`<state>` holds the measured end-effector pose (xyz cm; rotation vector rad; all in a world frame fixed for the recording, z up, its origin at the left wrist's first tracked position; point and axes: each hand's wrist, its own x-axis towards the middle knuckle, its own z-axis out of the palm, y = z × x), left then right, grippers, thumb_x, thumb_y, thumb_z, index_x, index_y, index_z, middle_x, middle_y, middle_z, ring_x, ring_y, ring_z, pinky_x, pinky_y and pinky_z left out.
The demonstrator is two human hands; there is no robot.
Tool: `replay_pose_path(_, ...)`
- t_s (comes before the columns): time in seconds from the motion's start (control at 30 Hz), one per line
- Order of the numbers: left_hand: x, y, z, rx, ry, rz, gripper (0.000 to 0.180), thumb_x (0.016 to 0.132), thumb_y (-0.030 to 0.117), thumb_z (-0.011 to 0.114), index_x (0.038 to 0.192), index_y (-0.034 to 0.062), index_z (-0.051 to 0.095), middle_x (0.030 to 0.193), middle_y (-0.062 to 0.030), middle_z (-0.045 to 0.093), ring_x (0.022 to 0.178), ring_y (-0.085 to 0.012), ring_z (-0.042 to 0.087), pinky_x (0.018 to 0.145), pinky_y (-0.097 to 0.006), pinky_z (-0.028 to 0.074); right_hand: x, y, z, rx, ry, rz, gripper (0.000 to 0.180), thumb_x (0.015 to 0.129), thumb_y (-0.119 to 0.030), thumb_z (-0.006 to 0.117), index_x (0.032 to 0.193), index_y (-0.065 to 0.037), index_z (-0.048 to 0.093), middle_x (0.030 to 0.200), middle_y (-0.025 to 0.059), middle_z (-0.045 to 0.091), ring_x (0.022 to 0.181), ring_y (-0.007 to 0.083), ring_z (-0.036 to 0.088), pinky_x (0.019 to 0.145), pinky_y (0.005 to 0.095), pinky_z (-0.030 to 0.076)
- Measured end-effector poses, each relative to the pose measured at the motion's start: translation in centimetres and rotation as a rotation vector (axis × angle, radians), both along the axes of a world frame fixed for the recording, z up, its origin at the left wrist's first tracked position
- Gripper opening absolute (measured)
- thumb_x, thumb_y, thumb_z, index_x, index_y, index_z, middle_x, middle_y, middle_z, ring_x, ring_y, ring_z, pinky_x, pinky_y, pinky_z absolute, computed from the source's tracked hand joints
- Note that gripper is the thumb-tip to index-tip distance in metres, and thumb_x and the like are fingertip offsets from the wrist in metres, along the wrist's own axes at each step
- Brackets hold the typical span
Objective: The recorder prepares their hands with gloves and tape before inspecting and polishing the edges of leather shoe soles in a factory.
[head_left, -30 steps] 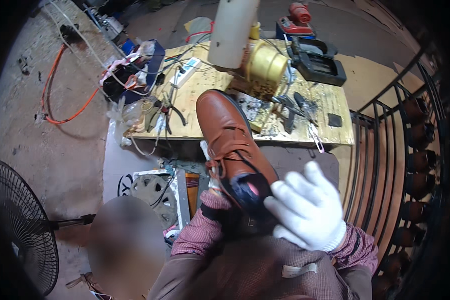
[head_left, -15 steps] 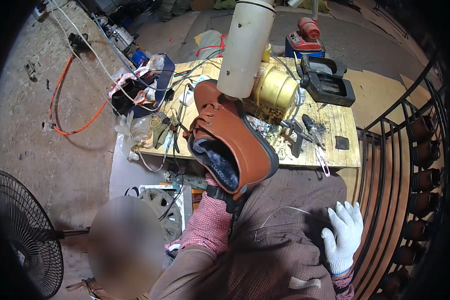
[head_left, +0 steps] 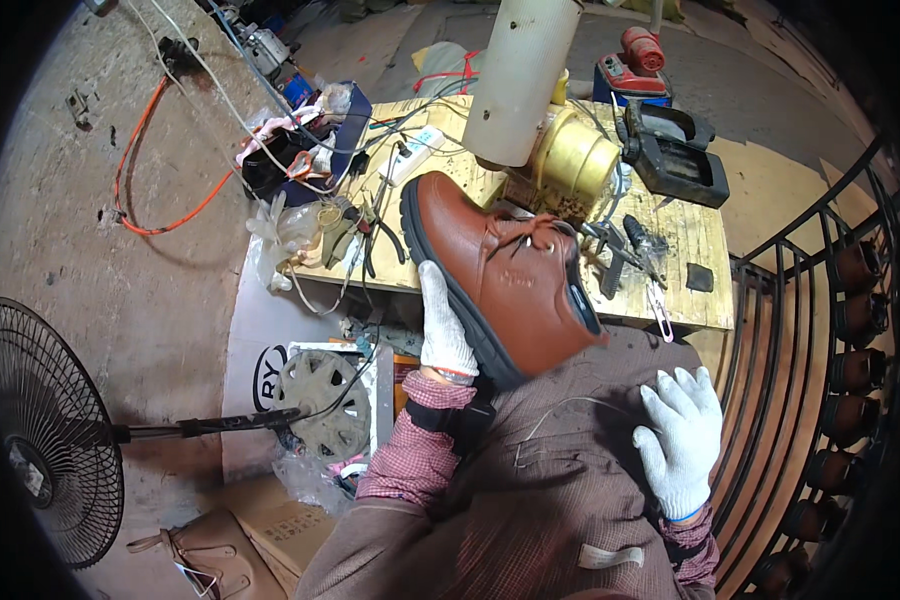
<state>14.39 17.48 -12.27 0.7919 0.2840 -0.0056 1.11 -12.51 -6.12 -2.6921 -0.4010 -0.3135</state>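
A brown leather lace-up boot (head_left: pixel 505 285) with a thick black sole hangs over the front edge of the workbench, its side turned up and its toe pointing to the far left. My left hand (head_left: pixel 444 325), in a white knit glove, grips it at the sole; most of the fingers are hidden beneath the boot. Over my right thigh rests my gloved right hand (head_left: pixel 682 435), fingers spread, holding nothing. Just beyond the boot stand a white ribbed cylinder (head_left: pixel 522 85) and a yellow drum-shaped part (head_left: pixel 577 160).
On the wooden bench (head_left: pixel 695 285) are pliers (head_left: pixel 382 240), a black twin-well tray (head_left: pixel 670 160) and tangled cables. A red-and-black device (head_left: pixel 638 65) stands behind. Right of me, a metal rack (head_left: pixel 770 330) holds several boots. A fan (head_left: pixel 50 450) stands at the left.
My left hand has rolled the boot, so its side now shows instead of its fleece-lined opening. The view has shifted slightly. A blurred round patch at the lower left is gone.
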Motion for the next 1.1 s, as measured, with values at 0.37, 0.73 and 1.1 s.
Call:
replay_pose_path(0.37,5.7,2.2,2.5,0.395,-0.073,0.375,0.108,0.106,0.052,0.071,0.180,0.0119,0.003,0.174,-0.0149,0.036,0.149,-0.0299,0.047,0.124,-0.040,0.040,-3.3,-3.9,-3.2,-0.024,-0.011,-0.150,0.042,0.092,-0.027,0.077,0.127,-0.004,0.075,0.132,0.0181,0.073,0.131,0.0446,0.063,0.125,0.0641,0.039)
replay_pose_path(0.73,10.8,0.3,8.0,0.402,-0.156,0.454,0.122,0.100,0.049,0.080,0.179,0.0122,-0.006,0.175,-0.0161,0.033,0.150,-0.0319,0.049,0.121,-0.043,0.044,1.5,-2.7,-1.0,-0.030,-0.088,0.006,0.040,0.093,-0.030,0.076,0.124,-0.004,0.077,0.132,0.0165,0.073,0.132,0.0438,0.064,0.123,0.0629,0.040)
replay_pose_path(1.1,3.2,0.5,4.5,0.323,-0.054,0.410,0.113,0.102,0.048,0.078,0.178,0.0034,0.007,0.172,-0.0170,0.037,0.147,-0.0286,0.049,0.124,-0.040,0.039,14.6,10.6,3.5,0.011,-0.504,0.627,0.040,0.087,-0.015,0.066,0.126,-0.006,0.073,0.136,0.0140,0.070,0.129,0.0335,0.066,0.117,0.0490,0.051)
